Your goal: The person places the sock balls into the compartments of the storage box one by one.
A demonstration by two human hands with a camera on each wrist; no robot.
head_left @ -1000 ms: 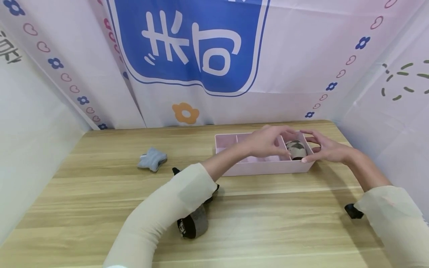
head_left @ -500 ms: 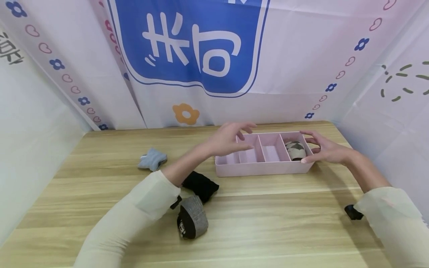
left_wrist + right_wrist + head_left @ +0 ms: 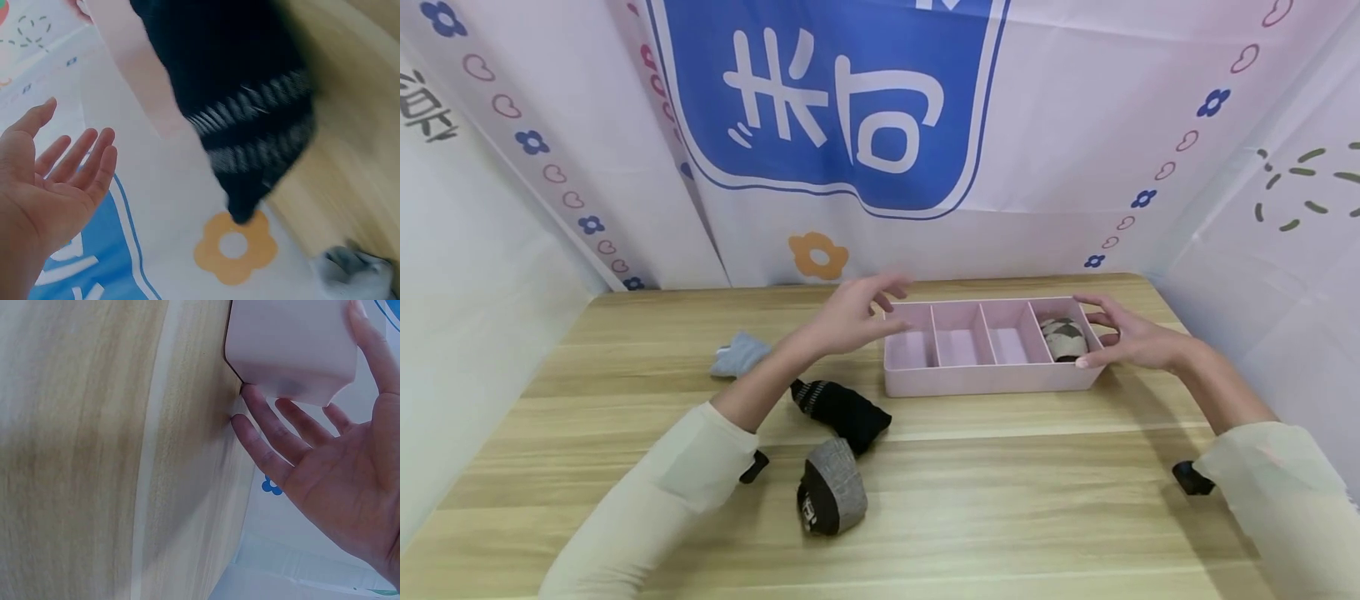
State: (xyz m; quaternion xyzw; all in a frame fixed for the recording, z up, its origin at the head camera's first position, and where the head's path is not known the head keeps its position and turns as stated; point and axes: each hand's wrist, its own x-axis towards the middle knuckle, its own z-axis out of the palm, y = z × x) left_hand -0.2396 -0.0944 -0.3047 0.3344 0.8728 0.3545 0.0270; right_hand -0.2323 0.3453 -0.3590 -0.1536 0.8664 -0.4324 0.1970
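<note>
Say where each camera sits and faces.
On the head: faces forward and down at the pink box; left hand and right hand show.
On the left wrist: faces past the black sock toward the backdrop; left hand shows.
On the right wrist: faces table and pink box's end; right hand shows.
Head and left-wrist views share the black sock.

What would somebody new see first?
Probably the big blue panel with white characters on the white cloth backdrop. Below, a long pink plastic box holds a patterned beige sock at its right end, by the right hand. Nearer, a black sock and a black-and-grey sock lie on the wooden table.
</note>
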